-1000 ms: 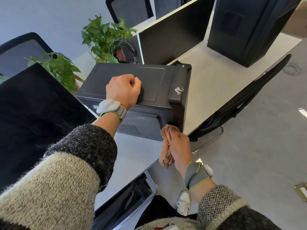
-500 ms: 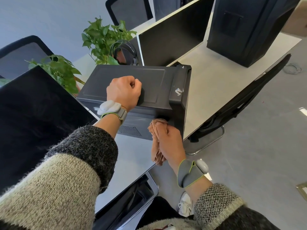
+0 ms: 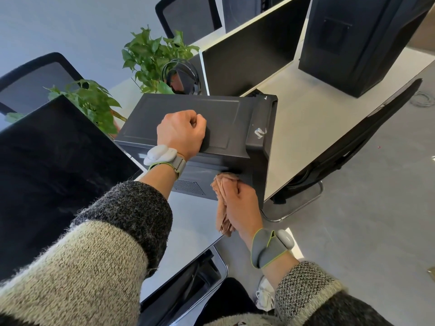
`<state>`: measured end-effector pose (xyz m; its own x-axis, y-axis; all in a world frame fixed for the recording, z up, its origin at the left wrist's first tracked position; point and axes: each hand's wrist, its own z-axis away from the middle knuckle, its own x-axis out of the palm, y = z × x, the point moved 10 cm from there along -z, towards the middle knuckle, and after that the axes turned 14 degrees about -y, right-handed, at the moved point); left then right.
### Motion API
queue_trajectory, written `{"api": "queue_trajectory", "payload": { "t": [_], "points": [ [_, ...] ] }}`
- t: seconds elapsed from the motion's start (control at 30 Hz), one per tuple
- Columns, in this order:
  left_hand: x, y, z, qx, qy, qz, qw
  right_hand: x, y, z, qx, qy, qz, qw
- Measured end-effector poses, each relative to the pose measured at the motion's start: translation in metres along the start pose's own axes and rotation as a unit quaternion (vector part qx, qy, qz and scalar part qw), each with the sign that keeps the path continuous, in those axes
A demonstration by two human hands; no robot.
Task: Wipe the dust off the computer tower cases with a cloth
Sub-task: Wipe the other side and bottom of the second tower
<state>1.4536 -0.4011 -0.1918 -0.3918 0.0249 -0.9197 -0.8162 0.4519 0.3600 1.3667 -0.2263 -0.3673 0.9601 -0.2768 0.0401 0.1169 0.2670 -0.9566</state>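
Observation:
A black computer tower case (image 3: 200, 109) stands on the white desk (image 3: 306, 118) in front of me. My left hand (image 3: 181, 132) rests on its top near edge as a closed fist with nothing in it. My right hand (image 3: 242, 208) grips a bunched tan cloth (image 3: 221, 196) and presses it against the case's near side panel, close to the front corner, just below the top edge. A second black tower case (image 3: 353, 43) stands farther along the desk at upper right.
A dark monitor (image 3: 47, 172) stands at left and another monitor (image 3: 247, 60) behind the near case. Two potted plants (image 3: 150, 57) and headphones (image 3: 181, 76) sit at the back. An office chair (image 3: 341, 149) is tucked in at right, and another chair (image 3: 188, 285) sits below me.
My right hand has slid the cloth up the case's near side, from the bottom front corner to just under the top edge. My left hand has stayed on top.

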Motion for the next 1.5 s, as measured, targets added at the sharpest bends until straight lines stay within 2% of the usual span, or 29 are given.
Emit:
{"api": "queue_trajectory", "payload": {
  "t": [0.13, 0.3, 0.57, 0.67, 0.87, 1.1, 1.3, 1.4, 1.5],
  "points": [
    [0.001, -0.001, -0.002, 0.007, -0.003, 0.006, 1.000, 0.005, 0.005, -0.001, 0.025, -0.014, -0.008, 1.000],
    [0.002, -0.003, -0.001, 0.017, -0.003, 0.012, 1.000, 0.003, -0.010, 0.001, -0.020, 0.022, -0.007, 1.000],
    [0.002, 0.000, -0.002, 0.031, -0.017, 0.008, 0.999, 0.007, 0.007, 0.002, 0.036, 0.071, -0.062, 0.995],
    [0.002, 0.001, -0.001, 0.040, -0.018, 0.012, 0.999, 0.004, -0.003, 0.004, 0.021, 0.097, -0.050, 0.994],
    [0.000, 0.004, 0.002, 0.068, -0.007, 0.013, 0.998, 0.016, 0.011, 0.004, 0.064, 0.113, -0.038, 0.991],
    [0.001, 0.004, 0.002, 0.080, -0.015, 0.020, 0.996, 0.018, -0.022, 0.003, 0.017, 0.141, 0.015, 0.990],
    [-0.001, 0.005, 0.004, 0.090, -0.019, 0.022, 0.996, 0.018, 0.001, -0.003, 0.060, 0.088, 0.093, 0.990],
    [0.000, 0.001, 0.001, 0.075, -0.029, 0.047, 0.996, 0.023, -0.004, 0.001, 0.069, 0.088, 0.046, 0.993],
    [0.004, -0.010, -0.006, 0.070, -0.066, 0.115, 0.989, 0.030, -0.023, -0.001, 0.041, 0.091, 0.007, 0.995]
  ]
}}
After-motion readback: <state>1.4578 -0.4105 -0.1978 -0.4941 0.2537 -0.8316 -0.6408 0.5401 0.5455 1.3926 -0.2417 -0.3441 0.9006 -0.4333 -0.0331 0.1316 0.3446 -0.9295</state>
